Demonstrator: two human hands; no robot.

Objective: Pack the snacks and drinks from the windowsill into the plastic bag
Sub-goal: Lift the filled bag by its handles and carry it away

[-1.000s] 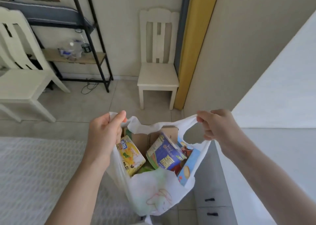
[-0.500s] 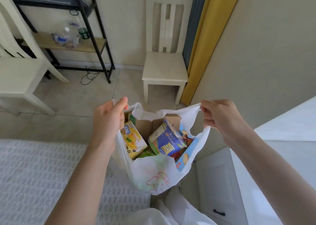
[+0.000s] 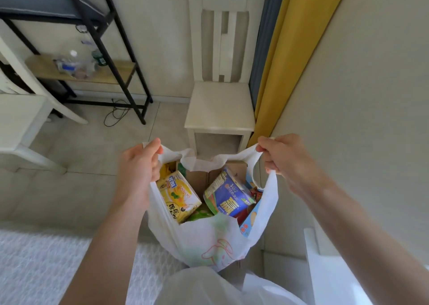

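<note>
The white plastic bag [image 3: 216,242] hangs open, each handle gripped by the left hand [image 3: 137,172] and right hand [image 3: 290,160], showing a yellow carton [image 3: 178,195] and blue cup [image 3: 228,194] inside.

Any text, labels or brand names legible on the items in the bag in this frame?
Yellow box: large dark characters and a blue logo, too blurred to read.
Blue cup: large yellow characters and small print, not legible.
Light blue box: red characters at its lower end, not legible.
White bag: a red line drawing, no text.

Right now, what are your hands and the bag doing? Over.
Left hand and right hand each grip a handle. White plastic bag hangs open, yellow carton and blue snack cup inside. Nothing blocking.
</note>
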